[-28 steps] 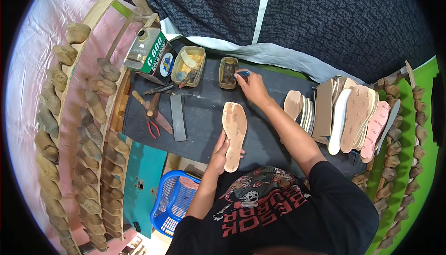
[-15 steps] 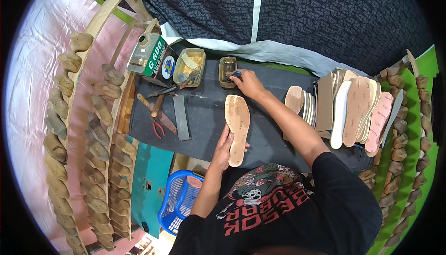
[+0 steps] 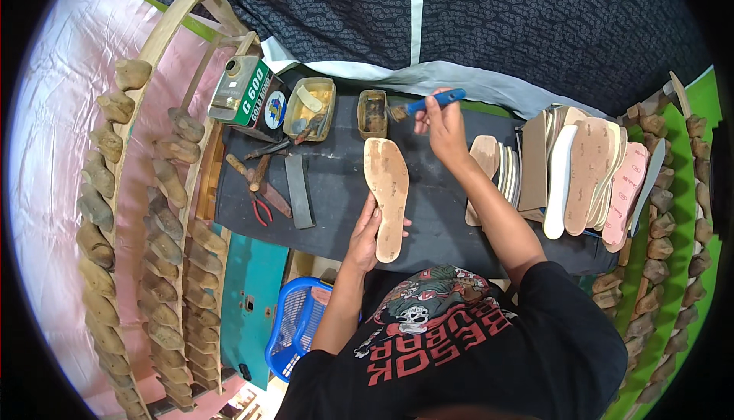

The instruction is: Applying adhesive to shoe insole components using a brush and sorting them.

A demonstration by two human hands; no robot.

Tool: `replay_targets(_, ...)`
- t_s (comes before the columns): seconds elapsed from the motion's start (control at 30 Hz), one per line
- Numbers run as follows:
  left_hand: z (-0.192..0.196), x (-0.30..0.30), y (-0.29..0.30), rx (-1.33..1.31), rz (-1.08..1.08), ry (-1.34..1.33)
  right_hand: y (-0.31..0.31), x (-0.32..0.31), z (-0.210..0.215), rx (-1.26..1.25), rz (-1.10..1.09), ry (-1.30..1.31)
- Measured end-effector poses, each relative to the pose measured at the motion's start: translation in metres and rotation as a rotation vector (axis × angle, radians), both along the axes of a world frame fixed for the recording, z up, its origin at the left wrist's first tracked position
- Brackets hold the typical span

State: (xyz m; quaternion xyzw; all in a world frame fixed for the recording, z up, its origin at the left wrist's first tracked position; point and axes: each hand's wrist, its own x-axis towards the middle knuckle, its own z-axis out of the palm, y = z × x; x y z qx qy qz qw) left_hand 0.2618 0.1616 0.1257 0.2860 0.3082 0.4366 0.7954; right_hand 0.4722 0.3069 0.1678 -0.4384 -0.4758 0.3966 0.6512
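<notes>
My left hand (image 3: 368,237) grips a tan insole (image 3: 388,183) around its narrow part, with the broad end pointing away from me. A damp-looking darker patch shows near the top of the insole. In my right hand (image 3: 445,131) is a blue-handled brush (image 3: 433,102), held level above the table. The bristles point left, beside the rim of a small glue-stained tub (image 3: 362,116). That tub has dark residue inside. The fingertips of my left hand show at the insole's right edge.
Stacked insoles (image 3: 589,175) stand at the right. A larger tub (image 3: 327,129), a metal can (image 3: 243,99), red-handled pliers (image 3: 262,212) and a grey bar (image 3: 299,190) lie left. Racks of wooden shoe lasts (image 3: 95,244) flank the table (image 3: 336,225); a blue basket (image 3: 294,328) sits below.
My right hand has lifted the brush out of the small tub and moved right with it. The insole in my left hand has shifted slightly up.
</notes>
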Motion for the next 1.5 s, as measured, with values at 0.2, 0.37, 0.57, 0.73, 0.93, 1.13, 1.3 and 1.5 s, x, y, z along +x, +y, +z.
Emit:
replay_targets(0.2,0.005,0.014,0.005,0.041,-0.117,0.086,-0.052,0.018,0.034,0.089,0.032,-0.416)
replay_targets(0.37,0.017,0.029,0.007,0.091,-0.105,0.104,-0.09,0.029,0.032,0.197,0.083,-0.569)
replay_targets(0.57,0.02,0.039,0.001,0.115,-0.221,0.128,-0.087,0.055,0.039,0.118,-0.084,-0.468)
replay_targets(0.73,0.031,0.05,0.0,0.111,-0.219,0.184,-0.112,0.046,0.036,0.278,0.004,-0.578)
replay_targets(0.93,0.031,0.053,-0.002,0.091,-0.252,0.249,-0.122,0.056,0.034,0.379,-0.048,-0.571)
replay_targets(1.13,0.038,0.067,-0.004,0.107,-0.308,0.275,-0.121,0.067,0.039,0.335,-0.138,-0.491)
replay_targets(1.3,0.037,0.067,0.001,0.094,-0.331,0.244,-0.146,0.066,0.038,0.349,0.018,-0.514)
replay_targets(1.5,0.047,0.074,0.001,0.158,-0.389,0.253,-0.122,0.092,0.039,0.283,-0.246,-0.498)
